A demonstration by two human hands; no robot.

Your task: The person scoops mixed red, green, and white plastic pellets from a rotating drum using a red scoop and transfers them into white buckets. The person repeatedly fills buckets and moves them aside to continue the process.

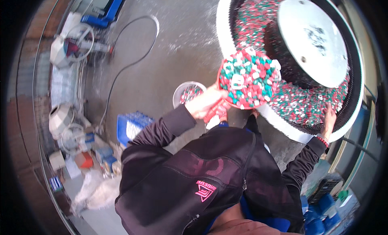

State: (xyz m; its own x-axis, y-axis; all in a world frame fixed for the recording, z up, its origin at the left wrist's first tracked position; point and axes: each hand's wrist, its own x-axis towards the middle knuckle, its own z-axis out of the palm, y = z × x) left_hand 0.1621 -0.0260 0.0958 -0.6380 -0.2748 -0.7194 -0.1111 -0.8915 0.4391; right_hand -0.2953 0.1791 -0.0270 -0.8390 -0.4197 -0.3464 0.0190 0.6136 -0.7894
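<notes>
My left hand [206,101] is closed on the near left side of a red round bowl [238,107]. Small red, green and white pieces [246,83] fill it, with a few larger white rings on top. It is held beside a large round tub [289,132] with a white rim and a dark inner wall. More small coloured pieces [293,103] lie in the tub around a raised centre under a white disc [313,41]. At the tub's near right side my right hand [330,118] reaches in, fingers stretched toward the pieces, holding nothing visible.
A white bucket [176,96] with similar pieces stands on the wet floor left of the bowl. Nearby is a blue crate [137,122]. A dark hose [121,69] curves across the floor. Pale machines with handwheels [60,124] line the left; blue containers [319,217] sit lower right.
</notes>
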